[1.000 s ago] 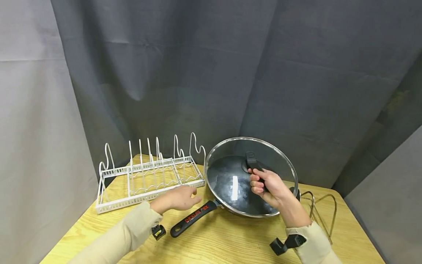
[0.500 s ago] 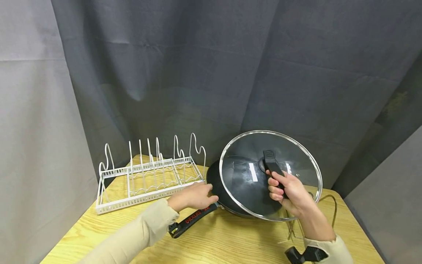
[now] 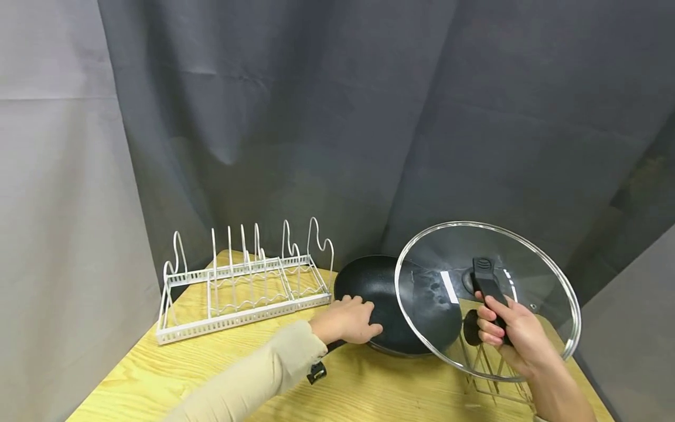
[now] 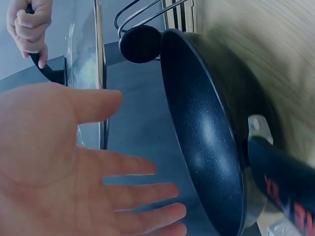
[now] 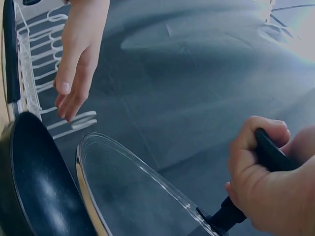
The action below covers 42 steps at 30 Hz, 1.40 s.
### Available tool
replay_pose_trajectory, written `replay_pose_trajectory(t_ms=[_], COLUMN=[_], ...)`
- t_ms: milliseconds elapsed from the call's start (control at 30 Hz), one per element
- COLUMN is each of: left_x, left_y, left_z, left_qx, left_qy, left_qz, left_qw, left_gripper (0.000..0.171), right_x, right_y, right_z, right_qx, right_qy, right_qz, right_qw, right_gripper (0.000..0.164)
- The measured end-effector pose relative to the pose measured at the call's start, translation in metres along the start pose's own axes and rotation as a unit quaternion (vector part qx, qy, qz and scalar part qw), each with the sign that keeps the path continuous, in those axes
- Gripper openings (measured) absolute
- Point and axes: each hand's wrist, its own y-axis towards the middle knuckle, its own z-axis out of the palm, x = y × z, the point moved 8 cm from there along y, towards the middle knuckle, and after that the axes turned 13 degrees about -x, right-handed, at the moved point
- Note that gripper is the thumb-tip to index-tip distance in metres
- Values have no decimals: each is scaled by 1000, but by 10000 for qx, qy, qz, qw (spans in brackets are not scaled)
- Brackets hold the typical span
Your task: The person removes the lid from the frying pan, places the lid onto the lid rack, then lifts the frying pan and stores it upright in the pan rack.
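Note:
A glass pan lid (image 3: pixel 437 258) with a steel rim is held up by my right hand (image 3: pixel 514 331), whose fingers curl round its black handle (image 3: pixel 486 275). The lid hangs tilted to the right of the black frying pan (image 3: pixel 369 281), overlapping its right side in the head view. My left hand (image 3: pixel 349 321) hovers over the pan's near left edge. In the left wrist view its fingers (image 4: pixel 142 191) are spread, straight and hold nothing. The pan rests on the table, and its handle (image 4: pixel 290 182) with red lettering lies below the left hand, mostly hidden in the head view.
A white wire rack (image 3: pixel 242 313) with upright dividers stands on the wooden table (image 3: pixel 364 392) to the left. Behind and under the lid is a smaller metal wire rack (image 3: pixel 490 384). Grey curtains (image 3: pixel 295 117) close off the back and sides.
My right hand has lifted the lid off the pan and carried it right, uncovering the pan's inside. My left hand has moved right, from beside the pan handle to over the pan's edge.

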Motion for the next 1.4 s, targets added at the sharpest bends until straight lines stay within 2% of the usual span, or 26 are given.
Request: replay_pose_trajectory(t_ms=[267, 500, 900, 1067, 1233, 1400], left_x=[-25, -50, -82, -92, -99, -105], left_y=[14, 22, 38, 47, 55, 60], left_z=[12, 23, 47, 55, 62, 71], left_qx=[105, 132, -77, -280, -550, -637], left_qy=[-135, -188, -603, -699, -787, -729], left_qz=[27, 93, 235, 351, 514, 543], left_qw=[9999, 9997, 9979, 9965, 9940, 9938], left_gripper=[56, 58, 62, 68, 72, 74], right_x=[7, 12, 17, 19, 24, 28], right_y=[-15, -25, -31, -33, -35, -38], right_z=[-24, -37, -59, -61, -68, -75], right_qx=[61, 335, 322, 358, 60, -192], right_qy=[-34, 267, 410, 483, 312, 187], right_qz=[-38, 68, 57, -108, -308, -403], right_qw=[10000, 9991, 9986, 9981, 9990, 9988], right_gripper=[30, 35, 37, 39, 35, 33])
